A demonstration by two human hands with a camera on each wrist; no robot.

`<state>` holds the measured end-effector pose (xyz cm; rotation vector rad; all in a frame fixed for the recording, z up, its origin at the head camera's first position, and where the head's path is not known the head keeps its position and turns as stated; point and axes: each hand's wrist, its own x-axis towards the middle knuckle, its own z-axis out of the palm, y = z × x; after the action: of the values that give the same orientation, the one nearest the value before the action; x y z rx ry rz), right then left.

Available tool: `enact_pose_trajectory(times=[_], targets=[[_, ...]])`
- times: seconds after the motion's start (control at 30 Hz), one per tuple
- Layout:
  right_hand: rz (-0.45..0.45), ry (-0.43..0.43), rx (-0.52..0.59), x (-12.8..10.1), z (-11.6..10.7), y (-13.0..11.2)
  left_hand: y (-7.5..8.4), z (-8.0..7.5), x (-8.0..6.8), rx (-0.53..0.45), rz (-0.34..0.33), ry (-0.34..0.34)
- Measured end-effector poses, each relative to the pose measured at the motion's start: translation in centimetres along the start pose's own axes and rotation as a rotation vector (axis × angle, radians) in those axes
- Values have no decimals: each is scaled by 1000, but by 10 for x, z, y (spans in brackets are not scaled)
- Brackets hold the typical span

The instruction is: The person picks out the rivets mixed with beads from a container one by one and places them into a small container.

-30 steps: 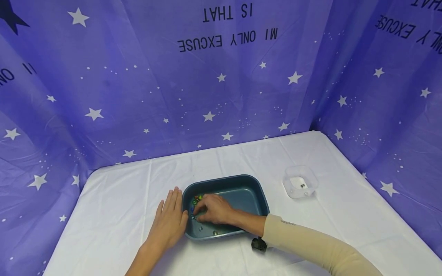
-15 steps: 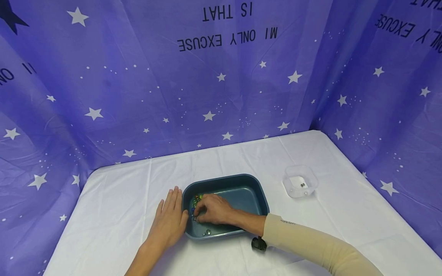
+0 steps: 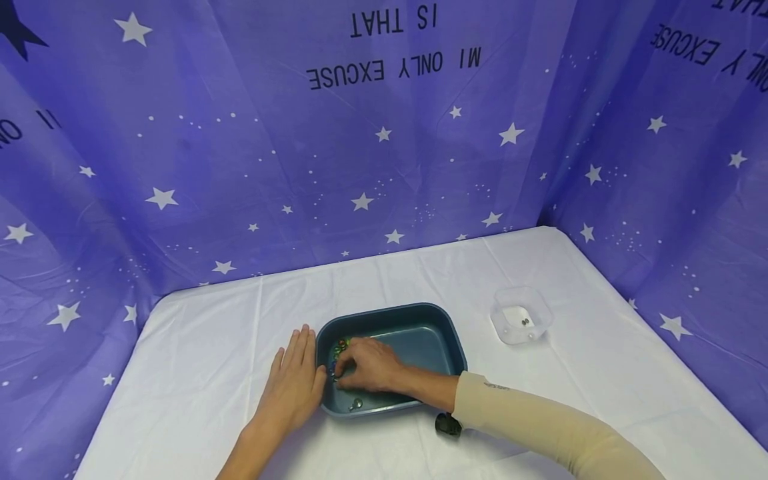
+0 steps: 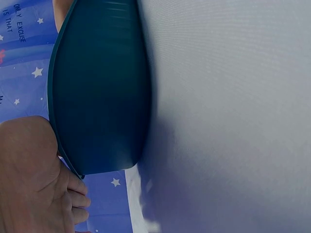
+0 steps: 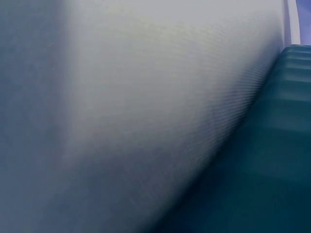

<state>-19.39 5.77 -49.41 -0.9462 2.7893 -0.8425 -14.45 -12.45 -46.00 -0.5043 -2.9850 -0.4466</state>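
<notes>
Head view: a person's right hand [image 3: 367, 364] reached into the left end of the dark teal tray [image 3: 447, 333], fingers curled down over the small coloured beads [image 3: 341, 345]; whether they pinched one could not be told.
Left hand: the left hand [image 3: 295, 383] lay flat, fingers straight, on the white tablecloth [image 3: 198, 353], its edge touching the tray's left wall.
Loose piece: one small silvery piece [image 3: 357, 403] sat on the tray floor near the front wall, just below the right hand.
Change: compared with half a second earlier, that piece had shifted slightly left, and the right fingers had drawn a little closer over the beads; the left hand had not moved.
Meaning: judging by this, the picking among the beads was still under way.
Elsewhere: a clear plastic cup [image 3: 521, 315] stood well apart to the right, holding a few small pieces.
Wrist views: both showed only tray wall and cloth.
</notes>
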Motion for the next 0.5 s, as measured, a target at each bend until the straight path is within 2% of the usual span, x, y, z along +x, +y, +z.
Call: enact_pose_trajectory(times=[0.5], targets=[[5,36,-88,2,4,-3,-1,1,-1,-5,4,8]])
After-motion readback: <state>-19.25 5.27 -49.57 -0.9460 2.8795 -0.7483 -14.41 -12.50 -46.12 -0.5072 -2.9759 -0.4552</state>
